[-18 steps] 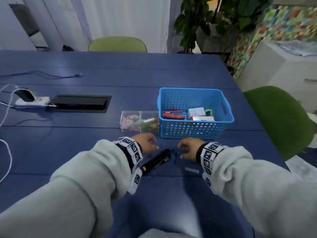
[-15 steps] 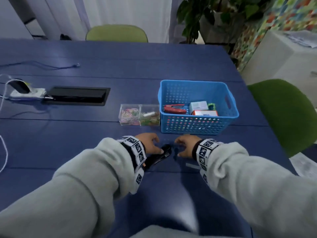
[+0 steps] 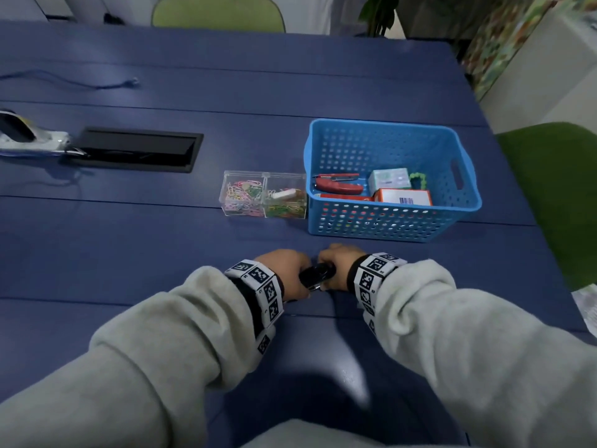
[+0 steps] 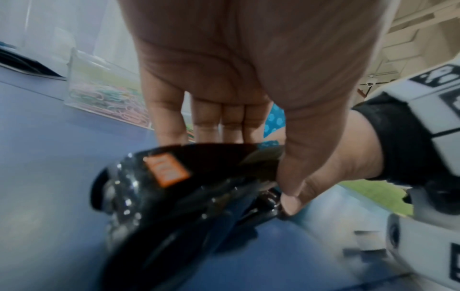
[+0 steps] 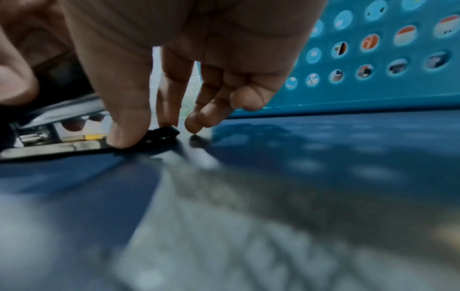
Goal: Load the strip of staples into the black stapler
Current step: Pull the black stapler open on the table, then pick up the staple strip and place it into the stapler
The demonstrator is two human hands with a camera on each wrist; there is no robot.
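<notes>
The black stapler (image 3: 318,273) lies on the blue table (image 3: 129,253) just in front of me, between both hands. My left hand (image 3: 302,279) grips its top arm from above. In the left wrist view the thumb and fingers of the left hand (image 4: 248,171) curl round the glossy stapler (image 4: 174,187), which has an orange label. My right hand (image 3: 326,270) holds the front end. In the right wrist view the thumb and forefinger of the right hand (image 5: 149,132) pinch the tip of the base of the stapler (image 5: 49,147), with a gap above it under the metal magazine. No staple strip shows clearly.
A blue perforated basket (image 3: 392,227) stands just beyond the hands, holding a red stapler (image 3: 337,187) and small boxes. A clear box of coloured paper clips (image 3: 263,195) sits to its left. A black cable hatch (image 3: 135,150) lies far left. A green chair (image 3: 555,189) is at the right.
My right hand has moved left onto the stapler's front end, and my left hand has closed round its top. The staple strip that lay by my right wrist is now out of sight.
</notes>
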